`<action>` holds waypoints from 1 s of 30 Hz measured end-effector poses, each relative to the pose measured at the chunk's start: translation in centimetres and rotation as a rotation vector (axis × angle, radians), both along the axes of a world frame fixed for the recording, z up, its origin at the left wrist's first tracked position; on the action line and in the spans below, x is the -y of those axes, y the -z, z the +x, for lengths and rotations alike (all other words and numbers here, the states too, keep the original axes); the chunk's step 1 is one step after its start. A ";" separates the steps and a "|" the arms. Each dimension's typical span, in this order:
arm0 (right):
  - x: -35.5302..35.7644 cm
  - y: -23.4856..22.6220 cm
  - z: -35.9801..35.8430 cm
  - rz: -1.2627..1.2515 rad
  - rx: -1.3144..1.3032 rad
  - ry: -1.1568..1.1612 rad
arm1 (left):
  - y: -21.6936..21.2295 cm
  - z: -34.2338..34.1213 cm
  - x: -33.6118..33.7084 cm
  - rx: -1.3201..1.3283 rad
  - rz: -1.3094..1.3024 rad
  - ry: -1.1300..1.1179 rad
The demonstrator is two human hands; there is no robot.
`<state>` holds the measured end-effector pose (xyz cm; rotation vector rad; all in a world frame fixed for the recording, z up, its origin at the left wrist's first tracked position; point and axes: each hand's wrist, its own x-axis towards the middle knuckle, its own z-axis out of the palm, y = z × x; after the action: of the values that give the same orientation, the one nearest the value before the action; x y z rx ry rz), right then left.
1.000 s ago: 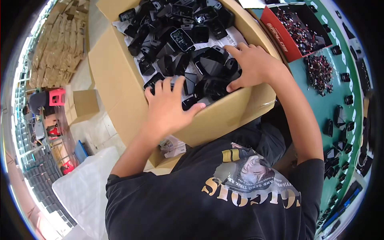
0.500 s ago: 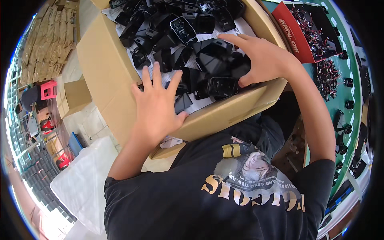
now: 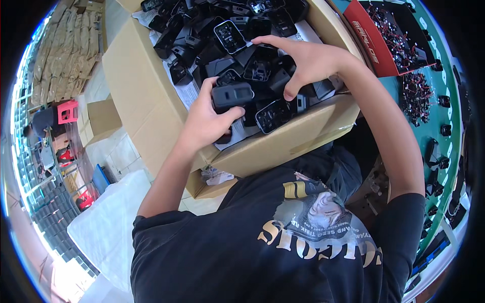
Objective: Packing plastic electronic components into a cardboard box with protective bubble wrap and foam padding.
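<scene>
A big cardboard box [image 3: 146,101] in front of me is filled with several black plastic device housings [image 3: 230,35] lying over white paper sheets. My left hand [image 3: 204,121] is closed around one dark grey housing [image 3: 232,94] and holds it just above the pile near the box's front edge. My right hand [image 3: 308,60] hovers over the heap to the right, fingers curled downward and touching black parts, holding nothing that I can see.
A green table [image 3: 444,76] at the right carries a red tray [image 3: 369,35] of small wired parts and scattered black pieces. Smaller cardboard boxes [image 3: 101,118] stand on the tiled floor at the left. A white sack [image 3: 106,227] lies lower left.
My left hand, which lay flat with spread fingers on the pile, has closed on a grey housing and lifted it. My right hand has shifted up over the heap.
</scene>
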<state>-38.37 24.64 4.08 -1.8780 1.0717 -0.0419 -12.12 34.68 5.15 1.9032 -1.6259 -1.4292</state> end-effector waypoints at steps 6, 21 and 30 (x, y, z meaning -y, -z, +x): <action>-0.6 0.8 -0.2 0.245 0.219 0.078 | 0.2 -2.0 -0.9 -0.438 0.057 -0.261; -1.2 0.4 -0.1 0.362 0.224 0.009 | -2.8 -1.3 -1.6 -0.041 0.057 0.109; -1.7 0.9 -0.4 0.393 0.325 0.061 | -2.8 -1.5 -0.3 -0.225 0.386 -0.143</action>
<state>-38.82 26.36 3.21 -1.4267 0.8412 -0.1548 -13.63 34.99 7.97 1.9141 -1.1516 -1.9213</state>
